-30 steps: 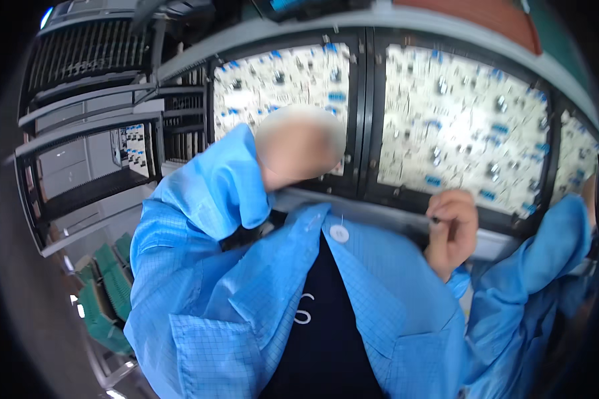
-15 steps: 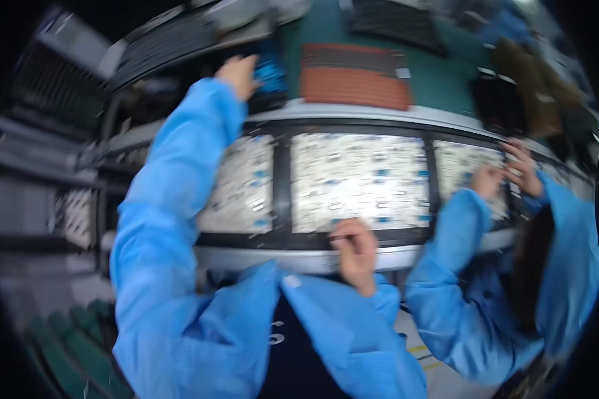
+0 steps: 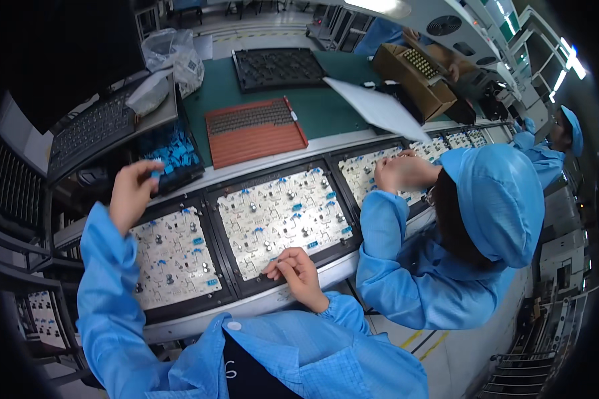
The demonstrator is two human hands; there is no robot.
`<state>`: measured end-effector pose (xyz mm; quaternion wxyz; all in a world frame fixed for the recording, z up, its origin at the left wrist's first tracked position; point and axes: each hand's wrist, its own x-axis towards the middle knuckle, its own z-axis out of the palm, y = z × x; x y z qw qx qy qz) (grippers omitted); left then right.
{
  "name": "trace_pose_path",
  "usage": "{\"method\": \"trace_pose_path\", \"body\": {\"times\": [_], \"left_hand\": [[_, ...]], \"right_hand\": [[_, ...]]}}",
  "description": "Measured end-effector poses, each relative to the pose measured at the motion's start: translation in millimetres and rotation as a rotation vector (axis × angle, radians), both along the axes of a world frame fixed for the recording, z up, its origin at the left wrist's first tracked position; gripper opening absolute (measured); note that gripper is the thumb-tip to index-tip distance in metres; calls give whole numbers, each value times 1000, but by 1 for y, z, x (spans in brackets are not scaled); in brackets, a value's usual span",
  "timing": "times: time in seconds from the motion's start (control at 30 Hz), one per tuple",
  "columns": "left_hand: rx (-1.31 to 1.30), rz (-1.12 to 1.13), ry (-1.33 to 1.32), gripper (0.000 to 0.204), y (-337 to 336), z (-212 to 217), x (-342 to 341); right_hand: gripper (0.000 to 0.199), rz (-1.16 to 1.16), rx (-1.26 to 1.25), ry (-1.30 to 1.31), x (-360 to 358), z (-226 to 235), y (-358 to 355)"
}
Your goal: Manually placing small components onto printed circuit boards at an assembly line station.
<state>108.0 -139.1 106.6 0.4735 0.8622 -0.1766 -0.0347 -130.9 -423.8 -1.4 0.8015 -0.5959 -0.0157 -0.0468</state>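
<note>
My left hand (image 3: 133, 193) reaches up to a dark bin of small blue parts (image 3: 172, 154). Its fingertips are pinched together at the bin's front edge, and whether they hold a part is unclear. My right hand (image 3: 293, 269) rests with curled fingers on the near edge of the middle circuit board (image 3: 283, 213), holding nothing I can see. Another white circuit board (image 3: 173, 256) lies in the carrier to the left, under my left forearm. Both boards carry small blue and silver parts.
A co-worker in a blue smock and cap (image 3: 499, 199) leans in at the right, both hands (image 3: 399, 169) over a third board (image 3: 363, 174). Behind the line lie an orange tray (image 3: 253, 133), a black tray (image 3: 276, 66), a keyboard (image 3: 90, 130) and a cardboard box (image 3: 416, 80).
The view has swung down and steadied on the boards. My left hand stays up at the blue-parts bin. My right hand remains at the near edge of the middle board.
</note>
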Motion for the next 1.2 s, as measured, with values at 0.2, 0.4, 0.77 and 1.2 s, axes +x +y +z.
{"method": "trace_pose_path", "body": {"times": [0.2,0.4,0.77,1.2], "left_hand": [[-80,61,157,24,75,4,-47],[-363,82,319,25,159,-44,-50],[-809,230,282,31,218,-113,-59],[-939,322,273,30,221,-115,-59]], "right_hand": [[13,-97,-8,29,6,22,19],[11,-77,-87,53,26,52,63],[12,124,-168,231,63,53,147],[15,121,-451,412,124,38,214]]}}
